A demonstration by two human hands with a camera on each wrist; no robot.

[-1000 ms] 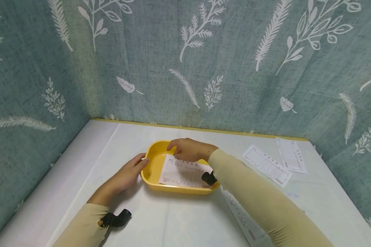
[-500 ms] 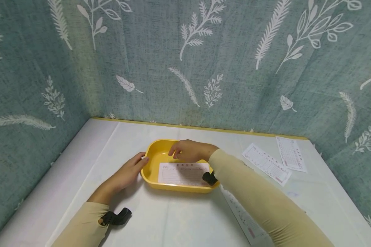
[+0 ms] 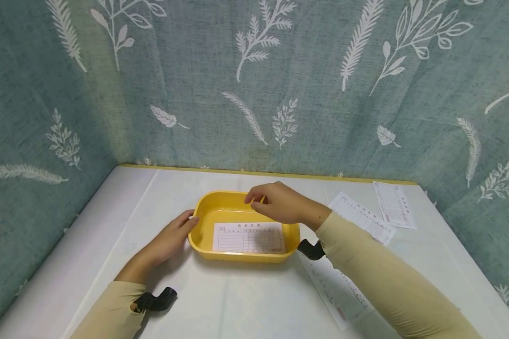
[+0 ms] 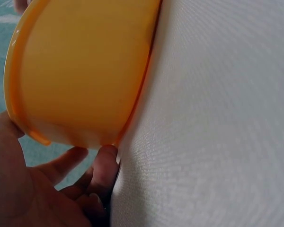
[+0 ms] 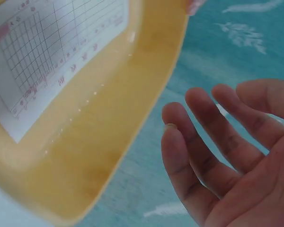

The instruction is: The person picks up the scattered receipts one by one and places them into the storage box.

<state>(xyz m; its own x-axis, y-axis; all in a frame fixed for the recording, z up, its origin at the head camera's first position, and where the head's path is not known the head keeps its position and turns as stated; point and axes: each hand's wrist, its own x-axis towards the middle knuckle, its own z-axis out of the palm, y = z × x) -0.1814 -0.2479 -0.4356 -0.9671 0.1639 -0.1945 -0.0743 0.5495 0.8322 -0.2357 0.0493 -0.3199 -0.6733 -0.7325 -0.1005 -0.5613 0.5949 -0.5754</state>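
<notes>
A yellow plastic tray [image 3: 206,221] stands on the white table, with a printed paper form [image 3: 231,241] lying flat on its bottom. My left hand [image 3: 171,239] grips the tray's left end, thumb over the rim. In the left wrist view, fingertips touch the outside wall of the tray [image 4: 85,75]. Above the tray's right part hovers my right hand [image 3: 282,203], holding nothing. The right wrist view shows that hand [image 5: 232,151] with loosely bent fingers, apart from the tray rim.
Two printed forms lie at the back right, one nearer form [image 3: 358,217] and one farther form [image 3: 393,205]. Another form [image 3: 337,289] lies partly under the right forearm. A patterned green cloth wall [image 3: 254,117] rises behind the table's yellow back edge.
The form in the tray has dropped from a slight tilt to lying flat. My right hand has let it go and moved right and up. The left hand stays on the tray.
</notes>
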